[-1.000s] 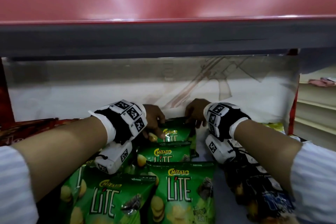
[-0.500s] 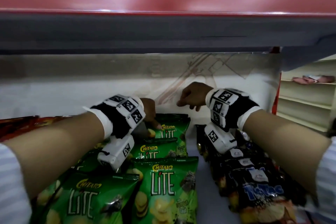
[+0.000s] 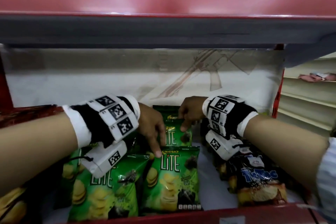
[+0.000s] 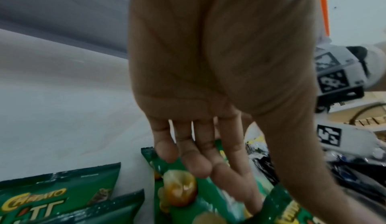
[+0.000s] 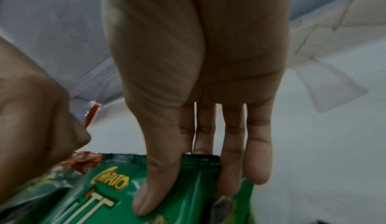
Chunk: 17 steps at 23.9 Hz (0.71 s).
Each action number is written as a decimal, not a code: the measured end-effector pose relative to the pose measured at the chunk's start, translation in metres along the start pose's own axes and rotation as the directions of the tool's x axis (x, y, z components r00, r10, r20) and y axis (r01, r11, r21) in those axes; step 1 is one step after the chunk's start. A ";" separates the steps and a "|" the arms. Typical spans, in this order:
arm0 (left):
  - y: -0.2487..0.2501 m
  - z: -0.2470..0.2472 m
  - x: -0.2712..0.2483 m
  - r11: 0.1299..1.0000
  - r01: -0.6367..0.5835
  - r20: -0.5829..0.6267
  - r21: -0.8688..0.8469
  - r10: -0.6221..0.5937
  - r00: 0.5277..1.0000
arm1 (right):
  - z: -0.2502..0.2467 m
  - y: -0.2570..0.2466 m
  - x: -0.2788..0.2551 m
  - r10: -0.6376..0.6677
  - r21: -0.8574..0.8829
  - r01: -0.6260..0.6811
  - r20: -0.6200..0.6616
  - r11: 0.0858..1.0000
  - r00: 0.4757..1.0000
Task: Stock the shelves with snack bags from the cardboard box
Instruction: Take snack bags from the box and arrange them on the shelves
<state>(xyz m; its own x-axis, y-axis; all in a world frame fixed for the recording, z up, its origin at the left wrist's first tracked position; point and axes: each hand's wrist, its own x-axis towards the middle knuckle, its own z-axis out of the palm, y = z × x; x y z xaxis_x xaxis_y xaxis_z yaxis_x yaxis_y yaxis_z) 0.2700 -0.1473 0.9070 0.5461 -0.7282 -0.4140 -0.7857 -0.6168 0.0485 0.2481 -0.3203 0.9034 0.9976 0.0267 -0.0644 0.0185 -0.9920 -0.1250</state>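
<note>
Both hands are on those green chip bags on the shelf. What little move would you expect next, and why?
Probably the right hand lets go of the rear green bag. Thumb in front and fingers behind pinch its top edge, and it already stands in line behind the front green bag, where the left hand rests.

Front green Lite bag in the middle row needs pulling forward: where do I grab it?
Pinch the flat sealed top edge of the front green Lite bag, coming from above and behind. It stands leaning back, its top seam free and facing up, while neighbours crowd its sides. The left hand already reaches it with a fingertip.
</note>
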 end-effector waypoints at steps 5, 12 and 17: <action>0.007 -0.001 0.000 0.983 -0.011 -0.112 -0.182 -0.010 0.994 | -0.005 0.014 -0.007 0.107 0.002 -0.107 -0.089 0.994 0.990; 0.018 0.008 0.016 0.997 0.016 -0.088 0.077 -0.009 0.996 | 0.002 0.020 -0.003 0.091 -0.016 -0.094 -0.134 0.995 0.987; 0.022 -0.002 0.021 0.996 0.041 -0.377 0.086 -0.005 0.926 | -0.004 0.027 -0.007 0.106 0.093 -0.093 -0.154 0.991 0.982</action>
<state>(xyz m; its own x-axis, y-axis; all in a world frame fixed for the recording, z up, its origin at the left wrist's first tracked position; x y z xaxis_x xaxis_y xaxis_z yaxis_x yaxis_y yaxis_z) 0.2645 -0.1773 0.9007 0.6197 -0.7838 -0.0415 -0.7848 -0.6180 -0.0463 0.2419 -0.3478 0.9047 0.9922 -0.0984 0.0764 -0.0804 -0.9743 -0.2103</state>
